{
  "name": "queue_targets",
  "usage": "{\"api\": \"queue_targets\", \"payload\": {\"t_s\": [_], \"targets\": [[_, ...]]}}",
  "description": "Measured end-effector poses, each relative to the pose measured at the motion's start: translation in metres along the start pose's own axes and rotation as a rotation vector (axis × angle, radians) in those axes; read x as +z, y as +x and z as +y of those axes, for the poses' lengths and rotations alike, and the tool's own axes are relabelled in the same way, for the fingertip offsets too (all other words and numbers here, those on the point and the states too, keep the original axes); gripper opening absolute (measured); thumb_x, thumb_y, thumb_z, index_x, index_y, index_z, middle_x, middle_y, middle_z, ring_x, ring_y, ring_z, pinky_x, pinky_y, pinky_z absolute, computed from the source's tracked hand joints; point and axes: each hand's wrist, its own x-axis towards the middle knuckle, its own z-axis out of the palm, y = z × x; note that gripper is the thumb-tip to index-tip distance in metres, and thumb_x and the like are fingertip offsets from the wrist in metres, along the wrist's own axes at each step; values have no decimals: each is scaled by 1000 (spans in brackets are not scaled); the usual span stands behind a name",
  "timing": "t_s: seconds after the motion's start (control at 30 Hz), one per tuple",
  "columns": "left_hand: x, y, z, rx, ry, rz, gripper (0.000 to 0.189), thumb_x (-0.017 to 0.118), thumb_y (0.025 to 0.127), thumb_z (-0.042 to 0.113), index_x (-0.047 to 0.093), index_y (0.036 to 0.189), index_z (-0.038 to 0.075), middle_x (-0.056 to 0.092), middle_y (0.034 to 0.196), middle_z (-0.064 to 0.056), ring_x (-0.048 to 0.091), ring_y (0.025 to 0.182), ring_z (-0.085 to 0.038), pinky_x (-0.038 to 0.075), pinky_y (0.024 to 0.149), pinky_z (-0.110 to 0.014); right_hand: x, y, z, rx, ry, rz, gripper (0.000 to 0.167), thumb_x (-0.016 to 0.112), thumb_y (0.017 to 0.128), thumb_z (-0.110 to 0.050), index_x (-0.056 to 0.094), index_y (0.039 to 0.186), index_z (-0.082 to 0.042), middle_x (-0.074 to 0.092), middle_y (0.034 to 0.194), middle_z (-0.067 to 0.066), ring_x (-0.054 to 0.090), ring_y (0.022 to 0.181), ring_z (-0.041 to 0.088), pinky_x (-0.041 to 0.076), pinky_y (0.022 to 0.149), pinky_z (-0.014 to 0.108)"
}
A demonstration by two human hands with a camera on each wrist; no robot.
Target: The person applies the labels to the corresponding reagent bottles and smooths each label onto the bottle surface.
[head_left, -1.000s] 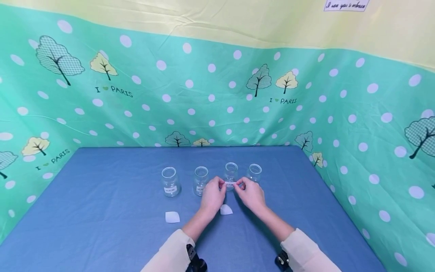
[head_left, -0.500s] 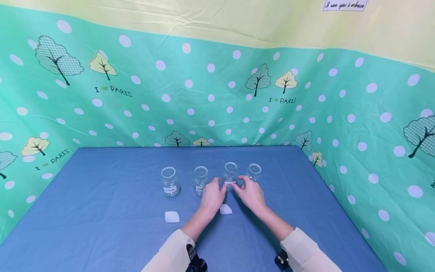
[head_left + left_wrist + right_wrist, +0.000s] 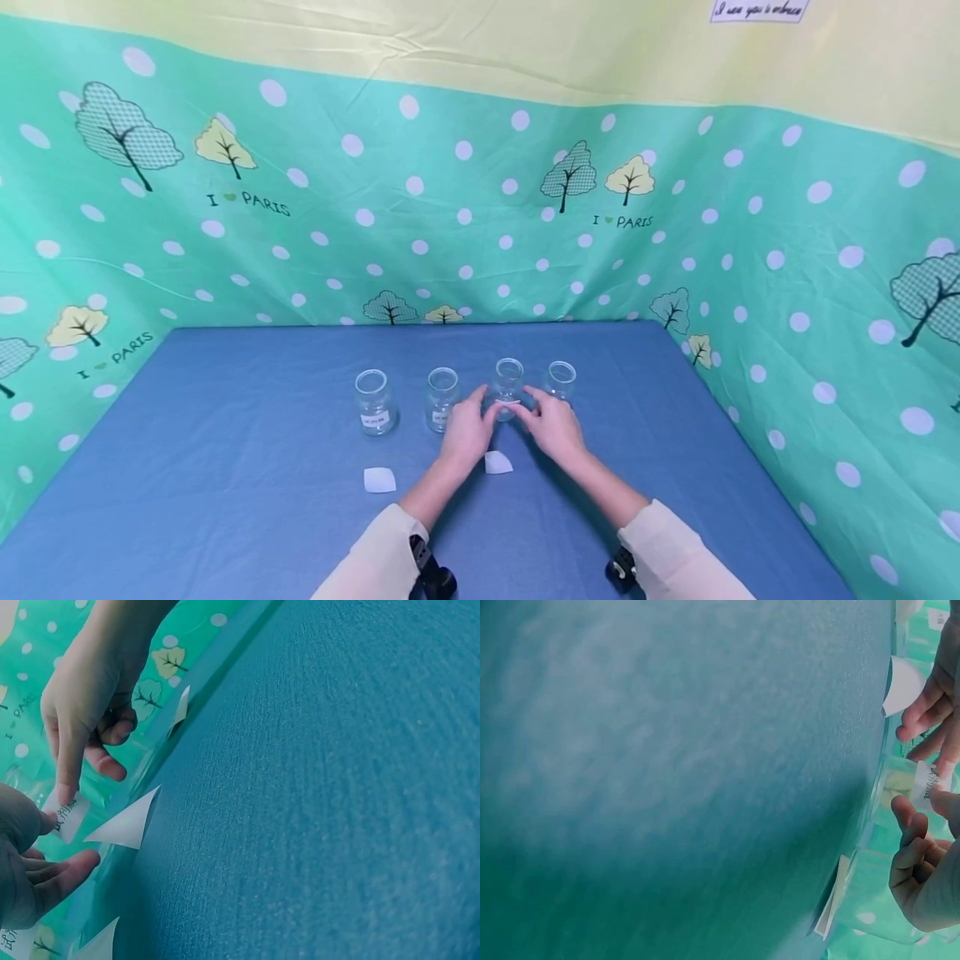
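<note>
Both hands are at the third glass jar from the left in the head view. A white label with dark writing lies against its front. The left hand presses its thumb on the label's left part, its index finger along the jar's left side. From the other side, the right hand does likewise. Their remaining fingers are loosely bent in the wrist views. Handwriting on the label is partly covered by the thumbs. The fourth jar stands partly behind the right hand.
Two more jars stand left, the first jar and second jar, each bearing a white label. White paper pieces lie on the blue cloth: a left piece, a middle piece and a folded slip by the fourth jar.
The fingertips pinched the label's two ends at first. Now the thumbs press inward on its face, and the index fingers have spread back along the jar's sides. The jars have stayed put.
</note>
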Motion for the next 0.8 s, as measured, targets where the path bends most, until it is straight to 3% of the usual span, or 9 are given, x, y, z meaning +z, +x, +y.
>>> {"api": "queue_targets", "payload": {"t_s": [0.17,0.43,0.8], "targets": [[-1,1,-1,7,0,2,41,60,91,23,57,122,-3,68,106,-20,65,97,-34,51,83,-45,-1,0,3,-6,16,-10,46,61,88,-39,61,125,-12,59,51,-3,49,45,3,43,56,27],[-2,0,0,7,10,-4,40,58,92,22,57,123,-2,67,108,-21,65,98,-34,51,84,-45,-2,0,6,1,49,-11,37,59,91,-29,60,125,-13,61,54,0,49,45,4,36,47,25],[-2,1,0,26,16,23,31,56,93,17,61,117,-3,69,103,-19,67,94,-32,52,81,-43,-1,1,2,15,72,-47,53,62,86,-43,59,126,-9,62,54,0,49,45,6,39,49,25]]}}
